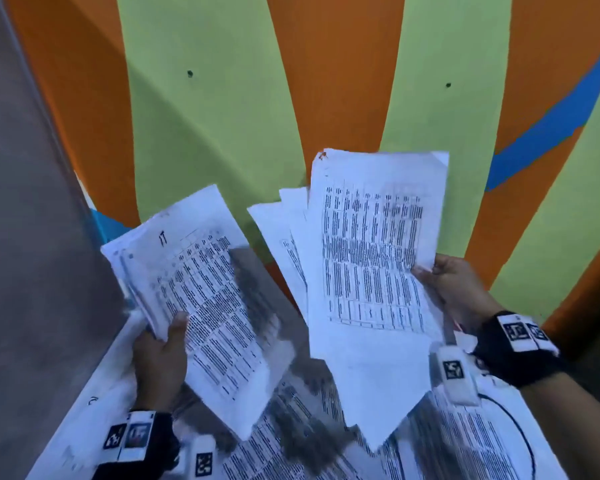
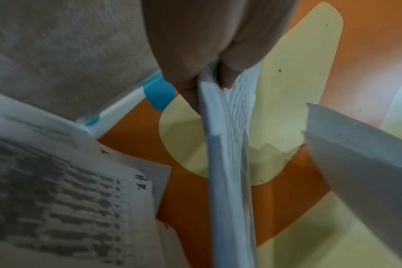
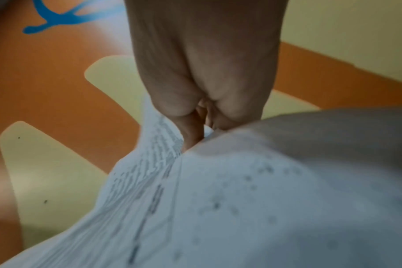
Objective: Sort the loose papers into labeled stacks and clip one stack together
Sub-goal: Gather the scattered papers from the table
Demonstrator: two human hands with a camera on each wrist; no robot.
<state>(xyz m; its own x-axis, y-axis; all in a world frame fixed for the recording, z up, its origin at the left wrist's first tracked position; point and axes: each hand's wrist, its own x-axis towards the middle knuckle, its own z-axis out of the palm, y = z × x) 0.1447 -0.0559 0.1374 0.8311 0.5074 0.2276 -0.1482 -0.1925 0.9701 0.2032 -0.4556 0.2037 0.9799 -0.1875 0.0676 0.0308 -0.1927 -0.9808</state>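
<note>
I see two hands: my left hand (image 1: 160, 362) and my right hand (image 1: 458, 289). Each holds one bundle of papers (image 1: 201, 289), so two bundles. More sheets (image 1: 465, 441) lie below, too blurred to count.

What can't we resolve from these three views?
- Printed text on the left bundle: head view, too blurred to read.
- Right hand fingertips: right wrist view, hidden behind the right bundle.
- Papers on the table: head view, cut by the bottom edge.
- Any clip: none visible.
</note>
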